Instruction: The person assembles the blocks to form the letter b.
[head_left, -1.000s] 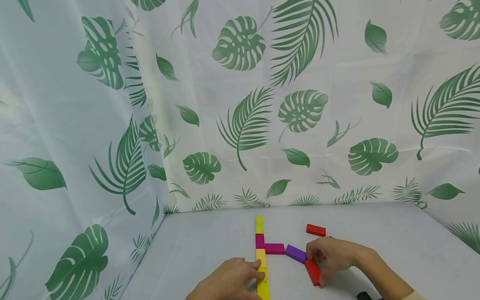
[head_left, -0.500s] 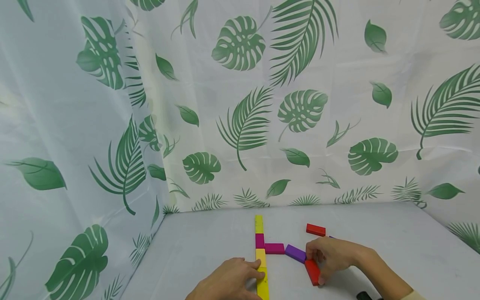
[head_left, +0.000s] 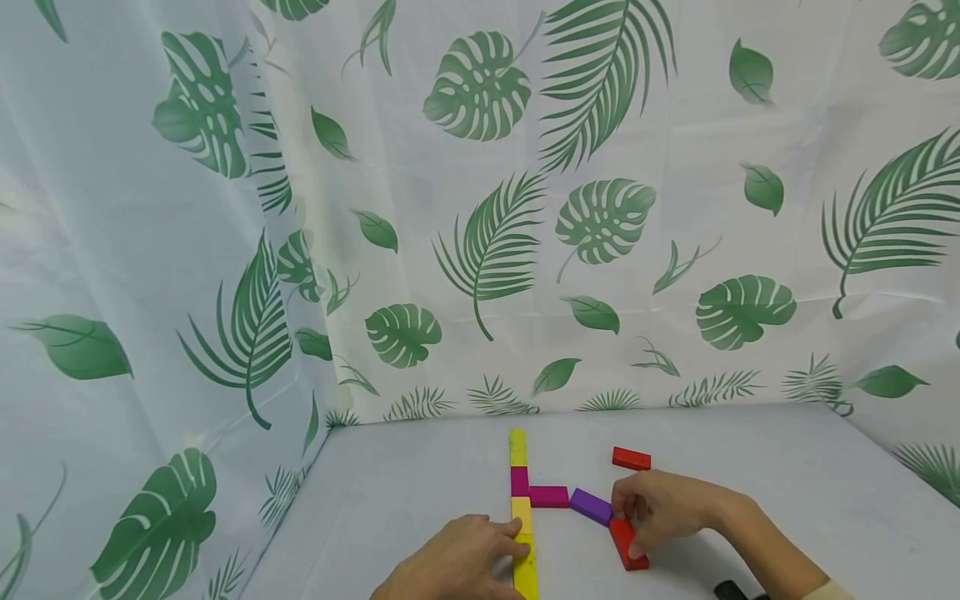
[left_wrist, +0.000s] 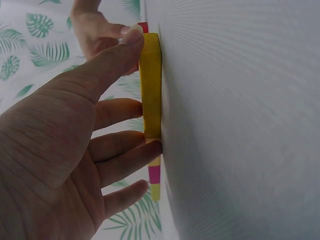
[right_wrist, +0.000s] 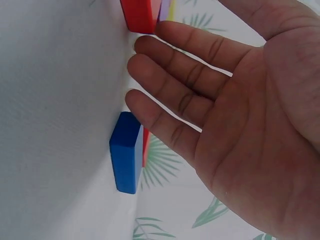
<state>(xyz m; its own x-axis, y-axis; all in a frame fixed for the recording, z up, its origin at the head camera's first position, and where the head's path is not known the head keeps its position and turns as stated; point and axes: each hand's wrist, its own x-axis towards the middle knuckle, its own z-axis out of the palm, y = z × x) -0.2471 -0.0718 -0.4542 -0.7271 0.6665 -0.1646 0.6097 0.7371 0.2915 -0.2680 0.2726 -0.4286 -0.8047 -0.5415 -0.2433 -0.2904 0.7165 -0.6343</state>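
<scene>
My left hand [head_left: 465,554] lies beside a row of yellow blocks, its fingertips on the near yellow block [head_left: 527,575] and the yellow-orange block [head_left: 521,515] beyond it. In the left wrist view the thumb [left_wrist: 131,39] reaches that near block's end. My right hand [head_left: 667,508] touches a red block [head_left: 624,537], its thumb over the near part and forefinger by the far end. Its other fingers [right_wrist: 165,82] extend loosely in the right wrist view. A purple block [head_left: 591,506] meets the red one's far end, and a magenta block [head_left: 549,497] links it to the row.
The row continues with a magenta block [head_left: 520,482] and a yellow block [head_left: 518,447]. Another red block [head_left: 632,458] lies behind my right hand. A blue block [right_wrist: 127,152] shows in the right wrist view. A black object [head_left: 729,590] sits at the lower edge.
The red block's near end has swung slightly right. My right thumb has shifted from its near corner onto the block. The left hand stays where it was.
</scene>
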